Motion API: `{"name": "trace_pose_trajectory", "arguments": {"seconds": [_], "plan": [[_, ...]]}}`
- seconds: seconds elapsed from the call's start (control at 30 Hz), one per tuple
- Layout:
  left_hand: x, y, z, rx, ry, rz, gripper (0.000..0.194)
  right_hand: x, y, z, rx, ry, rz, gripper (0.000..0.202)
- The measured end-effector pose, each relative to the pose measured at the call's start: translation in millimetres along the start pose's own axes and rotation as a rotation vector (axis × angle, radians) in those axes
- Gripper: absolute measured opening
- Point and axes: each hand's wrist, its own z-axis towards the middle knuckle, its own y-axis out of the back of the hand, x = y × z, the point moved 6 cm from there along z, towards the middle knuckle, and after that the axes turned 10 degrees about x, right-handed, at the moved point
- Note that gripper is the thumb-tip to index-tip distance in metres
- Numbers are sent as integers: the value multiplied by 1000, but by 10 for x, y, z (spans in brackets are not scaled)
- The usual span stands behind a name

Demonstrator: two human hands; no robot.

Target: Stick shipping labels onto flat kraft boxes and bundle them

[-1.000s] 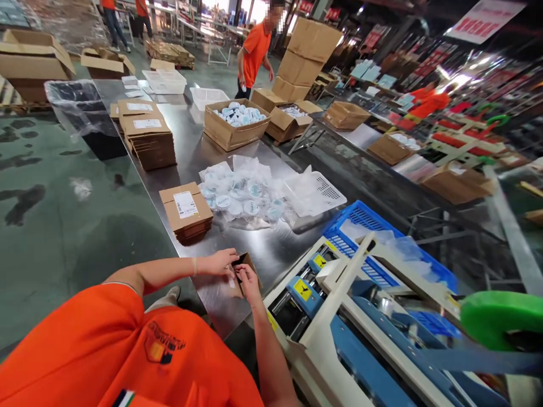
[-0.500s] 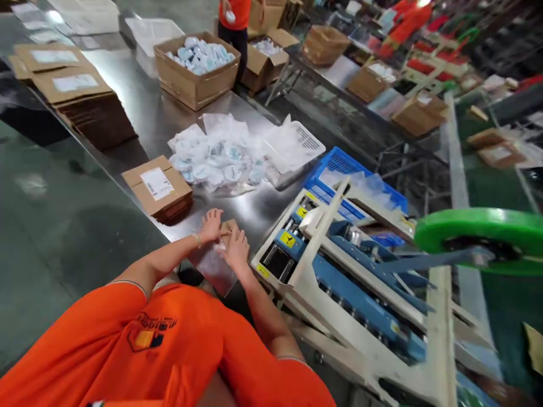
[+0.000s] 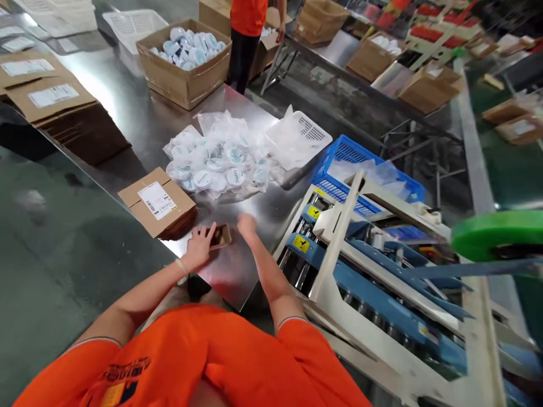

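A small open cardboard box point(image 3: 223, 236) lies on the near part of the steel table. My left hand point(image 3: 199, 246) grips its left side, with the fingers over the edge; the box's inside looks dark. Just right of the box and apart from it, my right hand point(image 3: 246, 227) is above the table. Motion blurs its fingers, and anything in them is hidden. A heap of clear bags holding round white pieces with blue print point(image 3: 220, 161) lies beyond both hands. Left of my left hand sits a stack of flat cardboard cartons point(image 3: 159, 203), with a white label on top.
Behind the heap stand a white basket point(image 3: 309, 138) and a large carton of round pieces point(image 3: 182, 76). A blue crate point(image 3: 339, 152) and a carton-sealing machine point(image 3: 331, 271) with green tape point(image 3: 500, 234) are on the right. Flattened cartons point(image 3: 80, 118) pile at left. A person in orange point(image 3: 248, 22) stands beyond.
Both hands were together on the small box. My right hand has come away to the right, while my left stays on the box, whose open side now shows. The view has shifted.
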Motion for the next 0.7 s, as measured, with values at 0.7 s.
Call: {"name": "trace_pose_trajectory", "arguments": {"seconds": [0.7], "plan": [[-29, -241, 245, -116, -453, -549, 93, 371, 399, -583, -208, 472, -453, 52]]}}
